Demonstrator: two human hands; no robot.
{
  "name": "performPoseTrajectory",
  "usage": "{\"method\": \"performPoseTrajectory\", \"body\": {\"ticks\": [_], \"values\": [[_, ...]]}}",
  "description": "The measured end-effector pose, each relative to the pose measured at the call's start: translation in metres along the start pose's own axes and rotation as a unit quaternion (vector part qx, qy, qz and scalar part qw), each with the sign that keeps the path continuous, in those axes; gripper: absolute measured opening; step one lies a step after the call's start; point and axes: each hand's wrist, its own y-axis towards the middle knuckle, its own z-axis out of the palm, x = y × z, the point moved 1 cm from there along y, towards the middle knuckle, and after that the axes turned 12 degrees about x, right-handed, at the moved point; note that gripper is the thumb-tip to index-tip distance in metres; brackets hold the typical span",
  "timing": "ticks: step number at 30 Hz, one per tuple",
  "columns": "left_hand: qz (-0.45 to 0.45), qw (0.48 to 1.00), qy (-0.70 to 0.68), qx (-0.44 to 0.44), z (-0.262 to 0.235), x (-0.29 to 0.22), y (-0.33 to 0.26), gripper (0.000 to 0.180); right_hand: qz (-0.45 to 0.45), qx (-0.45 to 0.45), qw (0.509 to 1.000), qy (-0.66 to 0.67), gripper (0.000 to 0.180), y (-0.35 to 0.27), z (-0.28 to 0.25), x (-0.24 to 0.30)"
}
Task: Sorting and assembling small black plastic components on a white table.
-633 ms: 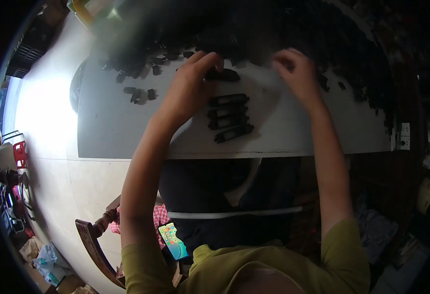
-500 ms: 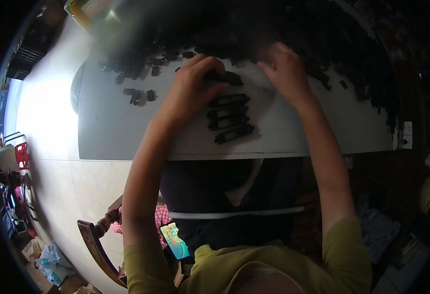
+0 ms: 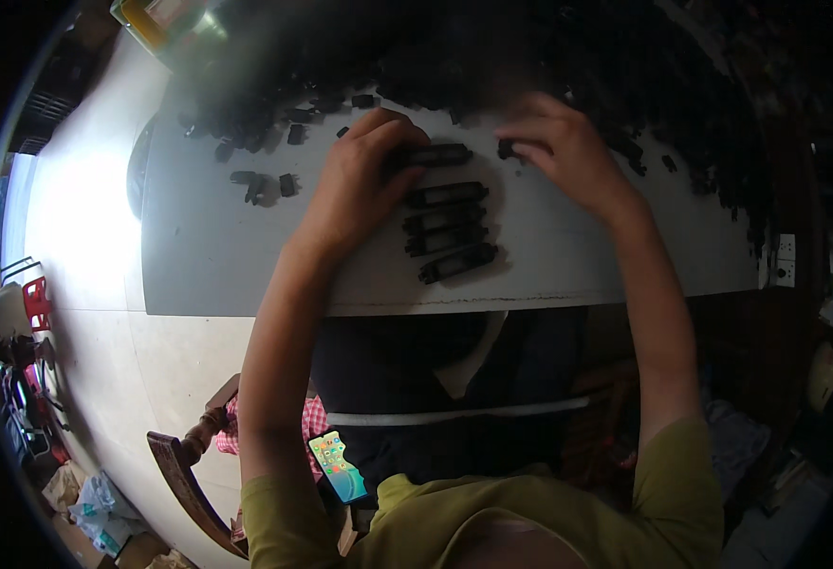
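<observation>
On the grey table (image 3: 217, 256) lies a short stack of long black bars (image 3: 450, 235), several laid side by side near the front edge. My left hand (image 3: 364, 180) rests on the top bar (image 3: 435, 155) and holds its left end. My right hand (image 3: 564, 152) pinches a small black piece (image 3: 506, 149) just right of that bar's end. A large heap of small black parts (image 3: 549, 66) covers the far side of the table, with loose pieces (image 3: 265, 182) scattered at the left.
A yellow box (image 3: 165, 21) stands at the table's far left corner. Below the table edge are my dark lap, a phone with a bright screen (image 3: 338, 467), a wooden chair (image 3: 184, 474) and bags and red items on the floor at the left.
My right hand has moved left, from the heap toward the end of the top bar. My left hand has stayed on that bar.
</observation>
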Motion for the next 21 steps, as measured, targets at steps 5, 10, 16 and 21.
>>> {"method": "performPoseTrajectory", "body": {"ticks": [5, 10, 16, 21], "values": [[0.024, 0.999, 0.028, -0.009, 0.001, 0.001, 0.001, 0.025, 0.086, 0.044, 0.980, 0.173, 0.010, 0.006, -0.006, 0.022], [0.029, 0.999, 0.022, -0.011, 0.002, 0.002, 0.002, 0.024, 0.009, 0.008, 0.987, 0.162, 0.014, 0.022, 0.008, 0.046], [0.033, 0.999, 0.016, -0.015, 0.001, 0.003, 0.002, 0.024, -0.052, -0.022, 0.996, 0.069, 0.011, 0.025, 0.013, 0.051], [0.009, 1.000, 0.004, -0.001, 0.001, 0.003, 0.000, 0.024, -0.010, 0.042, 0.990, 0.131, 0.012, 0.034, 0.010, 0.047]]}}
